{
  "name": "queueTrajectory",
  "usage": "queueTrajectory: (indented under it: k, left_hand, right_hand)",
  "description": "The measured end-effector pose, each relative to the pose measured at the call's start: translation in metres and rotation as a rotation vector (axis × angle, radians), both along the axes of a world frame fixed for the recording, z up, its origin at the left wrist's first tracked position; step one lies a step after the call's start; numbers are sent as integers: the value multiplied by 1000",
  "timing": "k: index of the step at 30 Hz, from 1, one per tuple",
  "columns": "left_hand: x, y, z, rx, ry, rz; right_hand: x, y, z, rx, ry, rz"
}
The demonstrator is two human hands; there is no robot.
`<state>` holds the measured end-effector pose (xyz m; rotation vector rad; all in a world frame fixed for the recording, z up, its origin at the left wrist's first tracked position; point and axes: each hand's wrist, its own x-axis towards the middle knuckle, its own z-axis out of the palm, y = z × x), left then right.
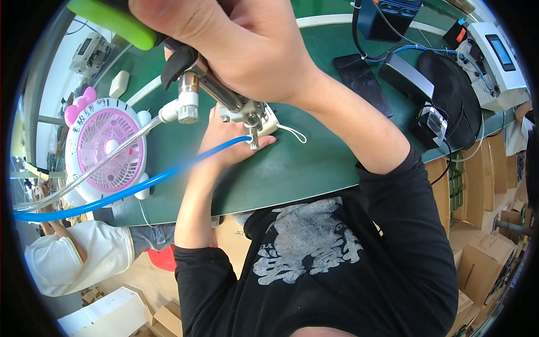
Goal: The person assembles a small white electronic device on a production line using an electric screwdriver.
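A black shirt (400, 264) is worn loose, its left sleeve (205, 281) and right sleeve (405, 191) both plain and elbow-length. A large mottled grey print (307, 238) spreads across its front.

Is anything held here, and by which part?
The right hand holds the hose-fitted tool by its body. The left hand is at the small white item; its hold is partly hidden.
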<state>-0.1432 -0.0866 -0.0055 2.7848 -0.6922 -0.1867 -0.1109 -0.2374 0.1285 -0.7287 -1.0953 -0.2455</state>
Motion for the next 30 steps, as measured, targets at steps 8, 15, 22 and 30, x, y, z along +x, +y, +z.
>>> queueTrajectory:
  k: [8, 15, 22, 30]
  left_hand:
    - [-3, -2, 7, 46, -4, -13]
    - [-4, -7, 10, -13, 48, 39]
    - [-6, -6, 7, -15, -60, -8]
    - [-8, -8, 11, -63, -2, 42]
  right_hand:
    - [0, 0, -1, 119, 64, 142]
    - [3, -12, 3, -118, -105, -142]
    - [-3, -2, 1, 46, 42, 92]
    - [-12, -11, -2, 14, 5, -62]
